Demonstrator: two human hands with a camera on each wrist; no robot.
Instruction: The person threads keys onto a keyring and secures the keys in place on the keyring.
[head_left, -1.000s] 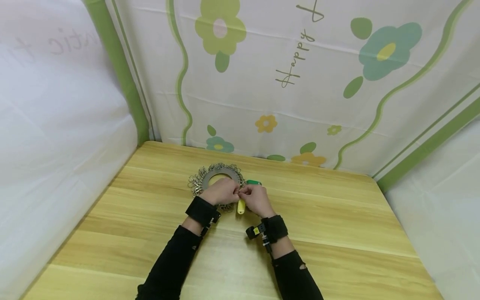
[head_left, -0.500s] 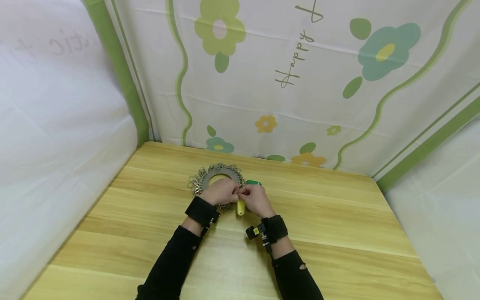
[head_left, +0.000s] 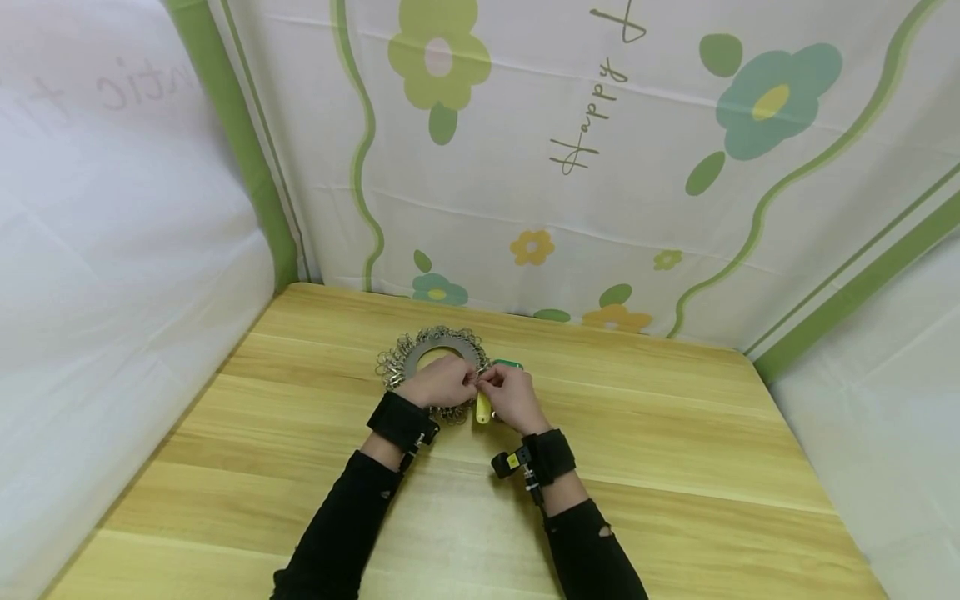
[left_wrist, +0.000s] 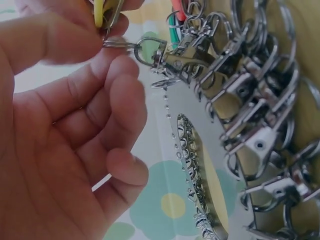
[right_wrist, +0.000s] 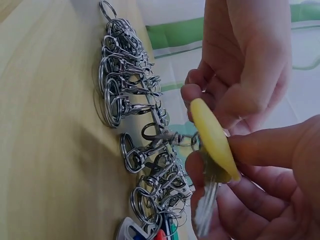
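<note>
Wooden table (head_left: 675, 433) — floral cloth (head_left: 600, 167) walls it round.

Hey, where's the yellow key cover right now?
In the head view, the yellow key cover sits mid-table between both hands, held by the right hand, just right of the grey ring of metal clasps.

- The word "Happy" is running up the flowered cloth wall (head_left: 585, 125), in thin brown script, well behind and above the hands.
- Faint letters reading "tic" are showing through the white cloth (head_left: 127, 83) on the left; the rest is unreadable.
</note>
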